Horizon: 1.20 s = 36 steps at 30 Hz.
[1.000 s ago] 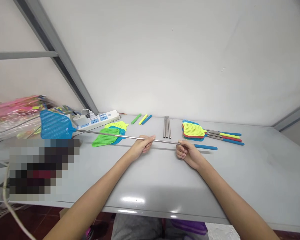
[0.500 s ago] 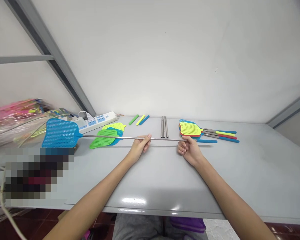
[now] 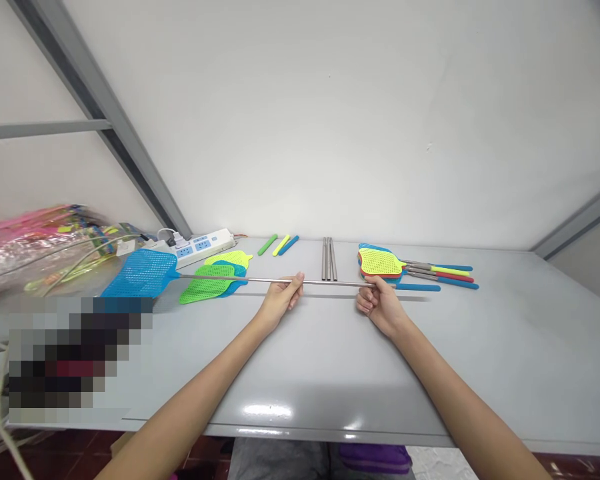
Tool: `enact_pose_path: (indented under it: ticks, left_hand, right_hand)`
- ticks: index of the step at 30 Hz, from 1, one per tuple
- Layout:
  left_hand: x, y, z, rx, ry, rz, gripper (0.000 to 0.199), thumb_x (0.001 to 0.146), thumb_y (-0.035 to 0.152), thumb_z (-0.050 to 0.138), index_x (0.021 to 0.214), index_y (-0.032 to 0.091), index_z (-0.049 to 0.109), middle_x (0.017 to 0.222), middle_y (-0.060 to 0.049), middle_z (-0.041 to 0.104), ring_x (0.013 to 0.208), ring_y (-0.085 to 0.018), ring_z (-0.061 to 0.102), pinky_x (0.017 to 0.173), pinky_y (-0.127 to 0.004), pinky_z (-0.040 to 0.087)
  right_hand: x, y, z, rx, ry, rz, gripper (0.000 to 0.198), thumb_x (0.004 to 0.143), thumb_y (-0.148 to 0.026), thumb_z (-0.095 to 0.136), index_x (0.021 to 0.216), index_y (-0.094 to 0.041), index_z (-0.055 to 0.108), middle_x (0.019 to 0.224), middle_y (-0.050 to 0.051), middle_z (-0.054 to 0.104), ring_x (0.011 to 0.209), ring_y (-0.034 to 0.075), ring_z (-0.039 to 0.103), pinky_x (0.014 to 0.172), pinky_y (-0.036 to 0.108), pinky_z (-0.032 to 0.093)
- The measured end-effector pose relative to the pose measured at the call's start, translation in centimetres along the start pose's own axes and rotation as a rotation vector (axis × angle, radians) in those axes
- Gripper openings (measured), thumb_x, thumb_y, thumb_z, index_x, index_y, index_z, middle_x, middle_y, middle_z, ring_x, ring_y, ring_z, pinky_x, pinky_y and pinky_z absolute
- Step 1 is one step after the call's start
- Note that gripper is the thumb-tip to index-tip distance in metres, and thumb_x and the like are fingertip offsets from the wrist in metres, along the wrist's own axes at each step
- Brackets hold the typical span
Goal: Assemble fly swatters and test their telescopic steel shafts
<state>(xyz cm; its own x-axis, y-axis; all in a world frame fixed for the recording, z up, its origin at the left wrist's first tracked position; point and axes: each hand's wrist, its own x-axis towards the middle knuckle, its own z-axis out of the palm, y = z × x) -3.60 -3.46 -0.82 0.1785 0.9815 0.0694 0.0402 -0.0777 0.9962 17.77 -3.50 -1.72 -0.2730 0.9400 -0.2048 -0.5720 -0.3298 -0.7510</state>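
Both my hands hold one fly swatter [image 3: 330, 283] level above the table, its metal rod extended long. Its blue mesh head [image 3: 145, 273] points left and its blue grip [image 3: 419, 288] points right. My left hand [image 3: 280, 300] is closed around the middle of the rod. My right hand [image 3: 380, 307] pinches the rod near the blue grip. Behind the left part of the rod lie loose swatter heads: a green one [image 3: 207, 285], a yellow one [image 3: 233, 259] and a blue one. Just beyond my right hand, several finished-looking swatters [image 3: 380, 262] lie stacked, with grips to the right.
At the back lie green [image 3: 267, 245], yellow [image 3: 281, 245] and blue [image 3: 289, 245] grips, and several metal rods [image 3: 329, 259]. A power strip [image 3: 205, 245] and plastic-wrapped goods [image 3: 45, 247] are at left. A blurred patch [image 3: 75, 360] covers the left front. Shelf posts [image 3: 95, 100] rise at the sides.
The swatter's blue head has turned about the rod, now looking narrower and slanted, and has shifted slightly right. Both hands keep their hold at nearly the same places.
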Motion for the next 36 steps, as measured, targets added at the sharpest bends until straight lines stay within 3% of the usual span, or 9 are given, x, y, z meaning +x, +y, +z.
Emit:
enact_pose_path:
  ticks: [16,36]
  left_hand:
    - [0.19,-0.40,-0.19,-0.179,0.010,-0.058,0.035,0.074,0.042,0.043,0.054,0.014,0.046,0.037,0.007,0.029,0.034,-0.003,0.028,0.037,-0.018,0.020]
    - [0.26,0.01,-0.30,-0.073,-0.032,-0.060,0.030,0.073,0.040,0.043,0.056,0.015,0.046,0.038,0.006,0.033,0.037,-0.005,0.030,0.041,-0.019,0.023]
  right_hand:
    - [0.16,0.35,0.26,-0.073,0.041,-0.019,0.041,0.071,-0.033,0.047,0.035,-0.017,0.034,0.036,-0.005,0.020,0.036,0.007,0.027,0.039,0.024,0.021]
    - [0.09,-0.13,-0.34,-0.036,-0.007,0.012,0.038,0.072,-0.035,0.049,0.040,-0.015,0.043,0.039,-0.004,0.028,0.039,0.007,0.030,0.042,0.024,0.023]
